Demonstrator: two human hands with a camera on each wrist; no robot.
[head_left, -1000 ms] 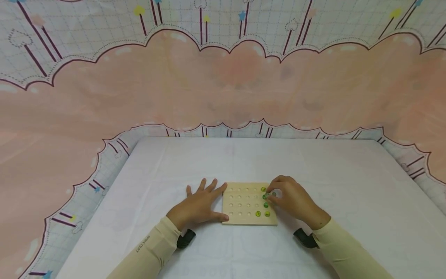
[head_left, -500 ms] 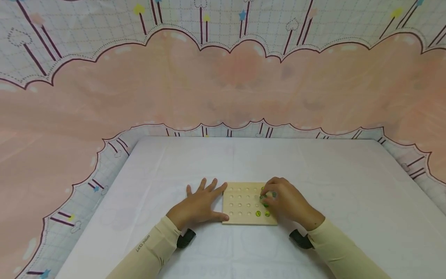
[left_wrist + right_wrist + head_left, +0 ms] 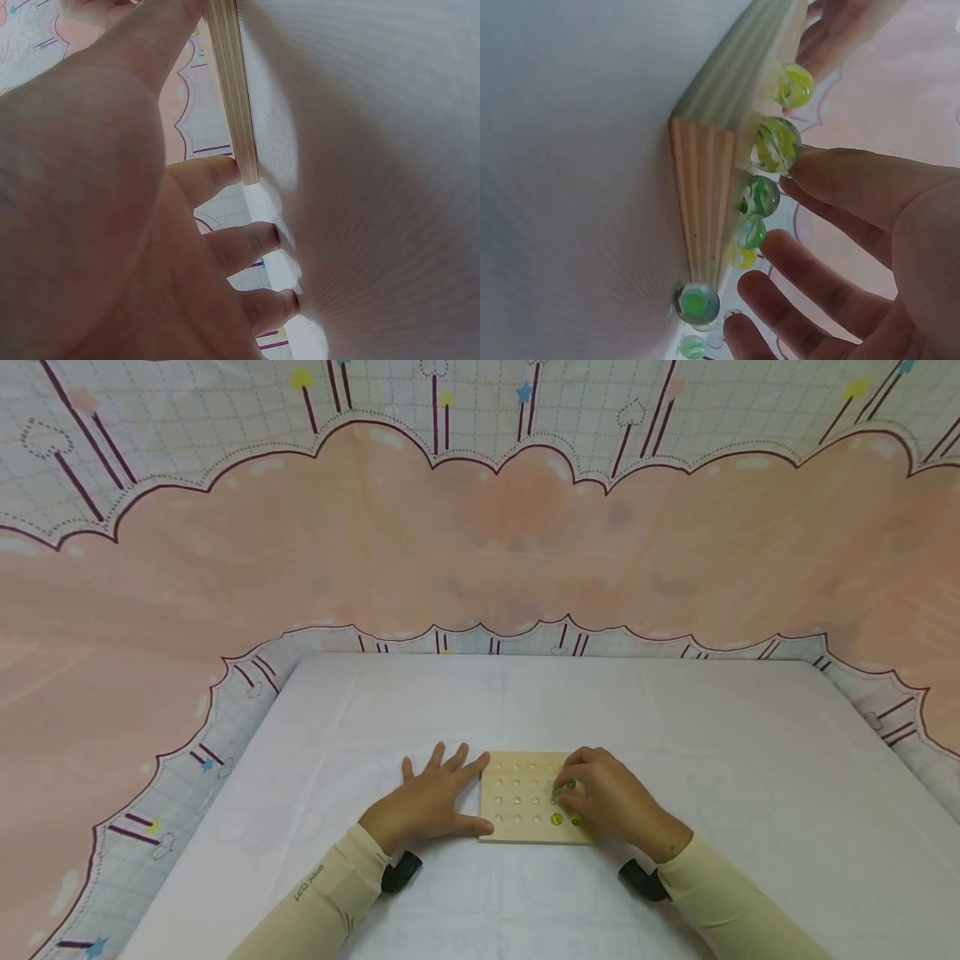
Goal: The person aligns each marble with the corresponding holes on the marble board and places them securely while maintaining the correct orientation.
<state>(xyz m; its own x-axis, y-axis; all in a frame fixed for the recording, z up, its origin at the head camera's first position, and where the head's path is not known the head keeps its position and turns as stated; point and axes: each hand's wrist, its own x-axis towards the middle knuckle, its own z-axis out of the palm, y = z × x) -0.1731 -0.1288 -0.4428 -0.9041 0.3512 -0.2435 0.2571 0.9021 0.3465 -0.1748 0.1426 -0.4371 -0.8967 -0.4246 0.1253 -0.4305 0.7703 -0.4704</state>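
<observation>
A square wooden board point(image 3: 532, 797) is lying flat near the 6 o'clock edge of the table point(image 3: 675, 735); it is pale, layered along its edge like plywood, and drilled with rows of shallow round holes. Green and yellow-green glass marbles point(image 3: 777, 144) are sitting in holes along the board's 3 o'clock side, and a few more marbles are lying on the cloth just off its corner in the right wrist view.

The left hand point(image 3: 427, 802) is lying flat with fingers spread and straight, its thumb and forefinger touching the board's 9 o'clock edge and holding nothing. The right hand point(image 3: 611, 797) is hovering over the board's 3 o'clock half with fingers bent, its thumb touching one marble; whether it is actually pinching that marble cannot be told.

A white cloth is covering the table. Behind it, from 9 through 12 to 3 o'clock, a pink backdrop point(image 3: 480, 552) with scalloped cloud edges, grid pattern, stars and hearts is hanging.
</observation>
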